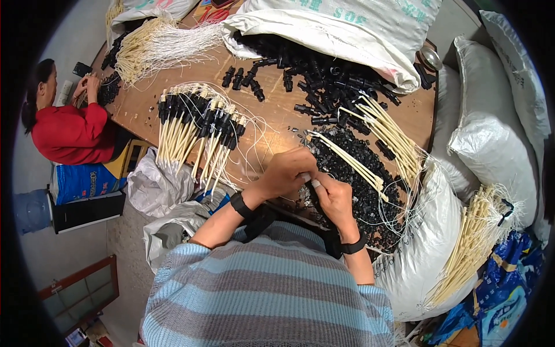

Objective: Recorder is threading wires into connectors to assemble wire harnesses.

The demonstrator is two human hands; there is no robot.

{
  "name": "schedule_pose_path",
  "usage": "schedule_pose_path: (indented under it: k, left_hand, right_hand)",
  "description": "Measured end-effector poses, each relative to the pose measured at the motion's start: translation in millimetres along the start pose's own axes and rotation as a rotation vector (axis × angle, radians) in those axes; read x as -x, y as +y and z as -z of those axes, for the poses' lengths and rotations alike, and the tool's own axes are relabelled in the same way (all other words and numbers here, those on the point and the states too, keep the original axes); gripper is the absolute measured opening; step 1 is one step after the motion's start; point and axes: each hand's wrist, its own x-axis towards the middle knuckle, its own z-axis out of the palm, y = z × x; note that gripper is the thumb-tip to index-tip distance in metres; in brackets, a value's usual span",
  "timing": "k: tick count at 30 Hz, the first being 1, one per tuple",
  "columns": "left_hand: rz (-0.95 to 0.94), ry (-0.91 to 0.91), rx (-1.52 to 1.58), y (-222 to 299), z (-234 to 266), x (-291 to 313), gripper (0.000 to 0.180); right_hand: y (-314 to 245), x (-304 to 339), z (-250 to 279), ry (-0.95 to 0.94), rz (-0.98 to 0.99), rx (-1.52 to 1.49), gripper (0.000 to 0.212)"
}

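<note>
My left hand (287, 172) and my right hand (335, 200) meet over the near edge of the table, fingertips pinched together. Whatever sits between them is small and mostly hidden, with only a dark bit showing. Just beyond and to the right lies a pile of small black plastic pieces (347, 153), with a few cream tubes (351, 162) resting on it. Left of my hands, a bundle of cream tubes with black plastic fittings (196, 124) on their far ends lies fanned out, thin white strings trailing from it. More cream tubes (388, 133) lie to the right.
A white woven sack (341, 37) spills black plastic fittings (324, 81) across the far side. White-stringed cream tubes (139, 52) lie far left. Full white sacks (491, 127) crowd the right, beside another tube bundle (468, 237). A person in red (72, 133) works at the left edge.
</note>
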Motion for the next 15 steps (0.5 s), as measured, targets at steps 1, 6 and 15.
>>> schedule_pose_path:
  k: [1, 6, 15]
  left_hand:
    - [0.017, -0.079, 0.023, -5.0, 0.5, 1.4, 0.025]
    - [0.14, 0.168, -0.266, -58.6, 19.0, -26.1, 0.048]
    - [0.405, 0.009, 0.057, -45.9, 1.8, -19.5, 0.023]
  right_hand:
    - [1.4, 1.4, -0.4, 0.004, 0.003, -0.003, 0.013]
    - [6.9, 3.0, 1.8, 0.159, -0.391, -0.245, 0.014]
    - [12.1, -2.2, 1.1, 0.221, -0.527, -0.307, 0.01]
